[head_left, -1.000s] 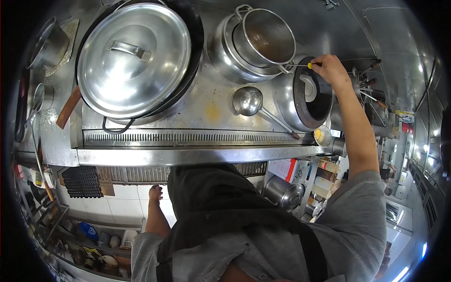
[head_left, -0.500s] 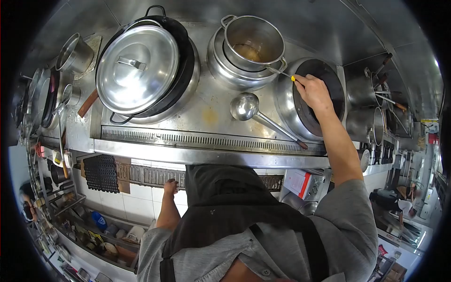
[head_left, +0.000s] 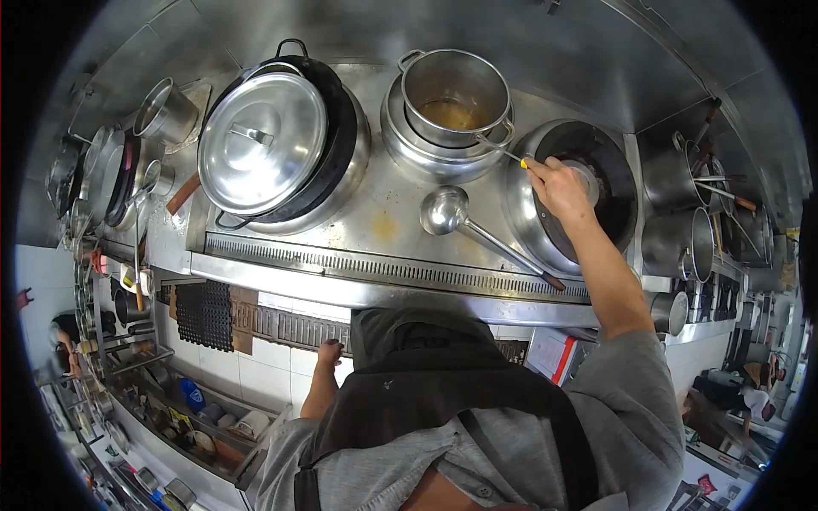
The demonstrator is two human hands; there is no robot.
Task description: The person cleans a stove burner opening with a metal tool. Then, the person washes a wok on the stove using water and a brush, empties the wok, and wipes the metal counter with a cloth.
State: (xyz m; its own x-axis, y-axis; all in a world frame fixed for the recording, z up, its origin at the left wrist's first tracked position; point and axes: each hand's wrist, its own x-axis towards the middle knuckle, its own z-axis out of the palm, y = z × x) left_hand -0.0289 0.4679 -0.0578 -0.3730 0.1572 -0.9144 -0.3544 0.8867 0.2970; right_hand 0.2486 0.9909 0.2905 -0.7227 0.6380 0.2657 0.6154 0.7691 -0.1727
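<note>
My right hand [head_left: 562, 192] is closed on a thin metal rod [head_left: 501, 147] with a yellow part [head_left: 523, 163] by my fingers; its exact kind is unclear. The rod's far end is at the near-side handle of a steel pot [head_left: 456, 95]; whether they touch I cannot tell. A little brownish-yellow liquid [head_left: 452, 114] lies in the pot, which sits over a round steel burner ring [head_left: 400, 140]. Beneath my right forearm is another burner ring [head_left: 527, 204] with a dark inside. My left hand [head_left: 331, 352] hangs low by my apron, fingers curled, with nothing visible in it.
A steel ladle [head_left: 445, 210] lies on the stove top [head_left: 375, 183]. At left, a large lidded wok [head_left: 264, 140] rests on a burner. Stacked pots [head_left: 677, 243] stand at right, a small pot [head_left: 166, 115] at far left. Other people [head_left: 741, 396] appear at the edges.
The whole view has shifted, so the stove sits lower in the picture. My right hand keeps its hold on the rod near the pot handle. My left hand stays low.
</note>
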